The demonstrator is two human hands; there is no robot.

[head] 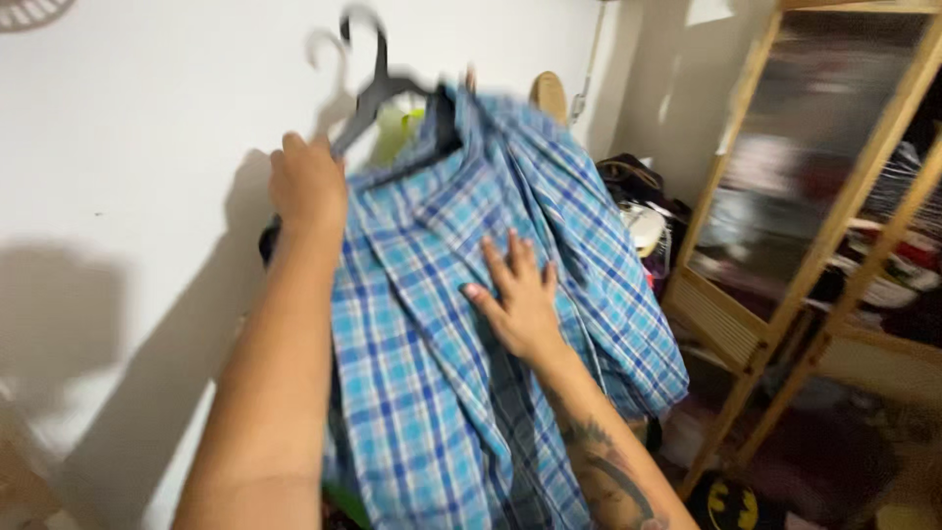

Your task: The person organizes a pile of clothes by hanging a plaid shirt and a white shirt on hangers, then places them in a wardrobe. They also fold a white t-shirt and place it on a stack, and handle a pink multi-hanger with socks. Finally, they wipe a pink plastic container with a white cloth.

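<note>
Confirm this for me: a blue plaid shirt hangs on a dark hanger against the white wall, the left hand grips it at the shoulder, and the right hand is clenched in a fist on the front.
Not quite. In the head view the right hand lies flat with fingers spread on the front of the blue plaid shirt, not clenched. The rest stands: dark hanger, white wall, left hand gripping at the shoulder.

A blue plaid shirt (pixel 442 324) hangs on a dark plastic hanger (pixel 378 88) in front of a white wall (pixel 137 128). The left hand (pixel 307 184) grips the shirt's shoulder at the hanger's left end. The right hand (pixel 520 294) lies flat, fingers spread, on the shirt's front. A wooden shelf frame (pixel 834 226) stands to the right of the shirt, holding blurred items
</note>
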